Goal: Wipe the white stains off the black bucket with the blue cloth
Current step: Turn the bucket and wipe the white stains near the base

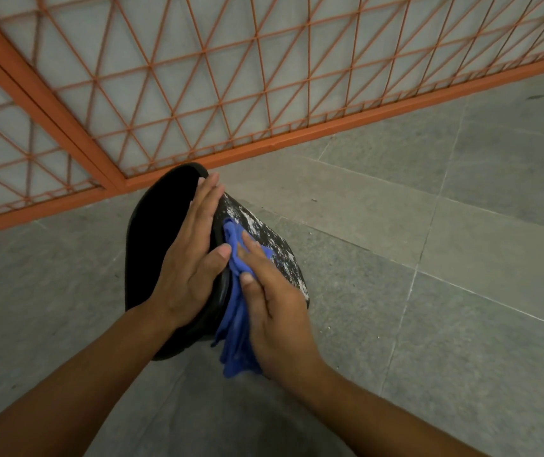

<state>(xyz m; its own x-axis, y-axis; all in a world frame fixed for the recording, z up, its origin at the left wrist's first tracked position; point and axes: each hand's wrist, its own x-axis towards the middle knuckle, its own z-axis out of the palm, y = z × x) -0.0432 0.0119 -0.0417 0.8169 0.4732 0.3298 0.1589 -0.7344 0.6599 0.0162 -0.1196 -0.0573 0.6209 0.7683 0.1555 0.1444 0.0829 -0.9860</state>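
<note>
The black bucket (161, 232) lies tilted on the grey floor, its dark opening facing left. White stains (264, 232) speckle its outer wall on the right. My left hand (191, 258) rests flat over the bucket's rim, fingers stretched out, thumb touching the cloth. The blue cloth (236, 311) is bunched against the outer wall and hangs down past the rim. My right hand (273, 301) presses the cloth onto the bucket's side, just below the stained patch.
An orange metal grille (198, 87) with a thick bottom rail stands right behind the bucket. Grey floor tiles (428, 258) spread to the right and front, with small white crumbs scattered near the bucket's base.
</note>
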